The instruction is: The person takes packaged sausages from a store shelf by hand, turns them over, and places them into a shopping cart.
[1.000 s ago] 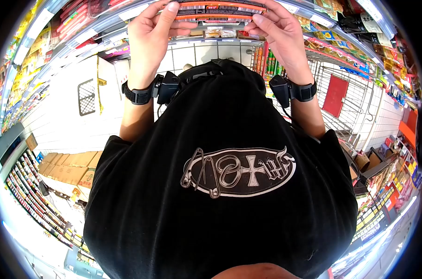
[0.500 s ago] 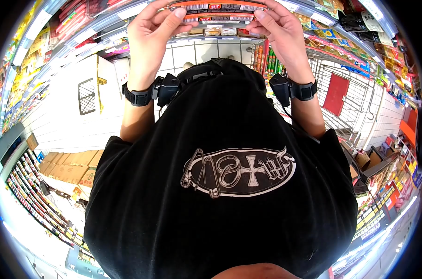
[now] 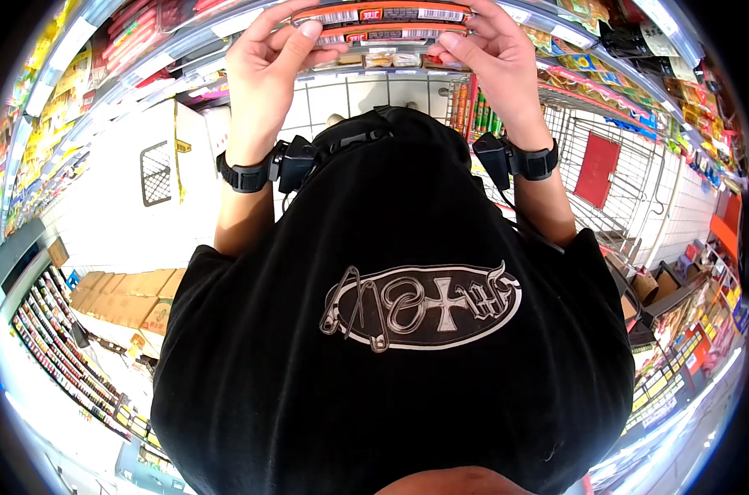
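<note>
Two long, thin orange-and-black packages, an upper one (image 3: 382,14) and a lower one (image 3: 382,34), span the space between my hands at the top centre, one beyond the other. White barcode patches show on them. My left hand (image 3: 271,62) is closed around their left ends, its thumb on the near side. At the right ends, my right hand (image 3: 502,62) grips them with the thumb on the near side and the fingers partly hidden. Both wrists wear black straps with small black boxes. Shelf edges with price labels lie just beyond the packages.
Shelves of packaged goods (image 3: 622,70) curve around the top and both sides. A wire shopping cart (image 3: 630,198) stands at the right, near green and red cans (image 3: 483,115). Cardboard boxes (image 3: 127,297) are stacked at the left, below a white box (image 3: 160,173).
The two packages have turned slightly between my hands, so their barcode patches show more clearly. My hands have shifted only a little and keep their hold.
</note>
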Demonstrator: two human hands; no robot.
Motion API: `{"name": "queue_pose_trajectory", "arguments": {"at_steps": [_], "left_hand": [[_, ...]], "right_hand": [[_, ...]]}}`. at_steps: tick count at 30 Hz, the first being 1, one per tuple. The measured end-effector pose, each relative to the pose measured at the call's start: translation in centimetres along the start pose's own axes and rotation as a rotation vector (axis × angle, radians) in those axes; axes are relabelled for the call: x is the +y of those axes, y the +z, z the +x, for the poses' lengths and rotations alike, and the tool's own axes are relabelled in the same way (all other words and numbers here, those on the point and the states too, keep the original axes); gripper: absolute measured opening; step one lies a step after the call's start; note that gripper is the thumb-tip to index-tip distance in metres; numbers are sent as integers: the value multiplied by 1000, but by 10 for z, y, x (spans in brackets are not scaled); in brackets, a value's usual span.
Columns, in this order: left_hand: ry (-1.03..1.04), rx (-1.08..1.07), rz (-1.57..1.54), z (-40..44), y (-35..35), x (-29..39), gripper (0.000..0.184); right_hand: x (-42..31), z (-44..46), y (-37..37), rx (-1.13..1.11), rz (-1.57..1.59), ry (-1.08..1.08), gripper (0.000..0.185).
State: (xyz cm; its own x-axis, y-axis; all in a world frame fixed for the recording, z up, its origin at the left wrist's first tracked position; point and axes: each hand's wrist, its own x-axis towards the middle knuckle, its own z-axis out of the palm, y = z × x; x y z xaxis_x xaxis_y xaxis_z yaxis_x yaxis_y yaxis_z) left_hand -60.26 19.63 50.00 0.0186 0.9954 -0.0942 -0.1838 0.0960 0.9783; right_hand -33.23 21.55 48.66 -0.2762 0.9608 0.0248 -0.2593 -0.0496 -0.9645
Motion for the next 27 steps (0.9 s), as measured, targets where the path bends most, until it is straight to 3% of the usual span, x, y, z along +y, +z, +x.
{"name": "queue_pose_trajectory", "arguments": {"at_steps": [6, 20, 24, 27], "left_hand": [[-8, 44, 41, -4, 1, 1, 29], [8, 132, 116, -1, 6, -7, 26], [-22, 151, 131, -1, -10, -15, 25], [81, 104, 147, 2, -34, -25, 33]], "right_hand": [[-1, -2, 2, -36, 72, 76, 47], [11, -3, 9, 105, -39, 125, 35], [13, -2, 20, 128, 1, 128, 34], [19, 3, 27, 122, -7, 143, 32]]}}
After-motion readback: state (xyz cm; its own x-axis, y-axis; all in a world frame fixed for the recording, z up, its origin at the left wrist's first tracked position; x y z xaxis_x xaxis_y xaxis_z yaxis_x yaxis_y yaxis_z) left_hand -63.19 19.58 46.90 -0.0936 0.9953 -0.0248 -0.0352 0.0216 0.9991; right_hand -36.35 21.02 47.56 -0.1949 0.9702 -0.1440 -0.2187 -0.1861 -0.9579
